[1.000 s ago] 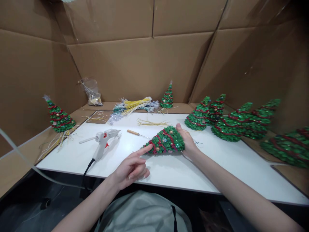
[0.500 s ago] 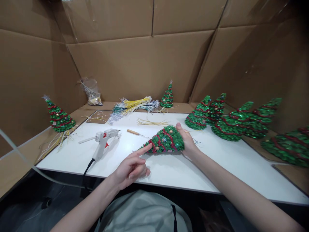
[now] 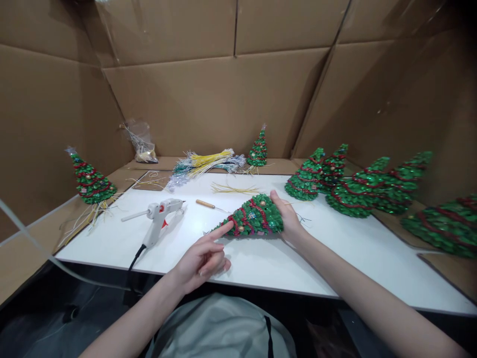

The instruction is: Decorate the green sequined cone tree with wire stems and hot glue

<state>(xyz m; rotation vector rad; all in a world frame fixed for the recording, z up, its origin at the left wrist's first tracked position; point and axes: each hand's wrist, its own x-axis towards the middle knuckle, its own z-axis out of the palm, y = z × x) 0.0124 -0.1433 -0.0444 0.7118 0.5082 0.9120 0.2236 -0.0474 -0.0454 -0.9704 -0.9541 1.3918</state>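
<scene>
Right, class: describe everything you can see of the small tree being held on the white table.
The small tree is a green sequinned cone wound with red garland and dotted with small beads. It lies on its side on the white table, tip pointing left. The right hand grips its wide base; the left hand has its forefinger on the tip.

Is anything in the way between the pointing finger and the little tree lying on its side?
No. The left hand has its forefinger right at the narrow end of the little tree, with nothing between them. The right hand holds the tree's wide base.
</scene>
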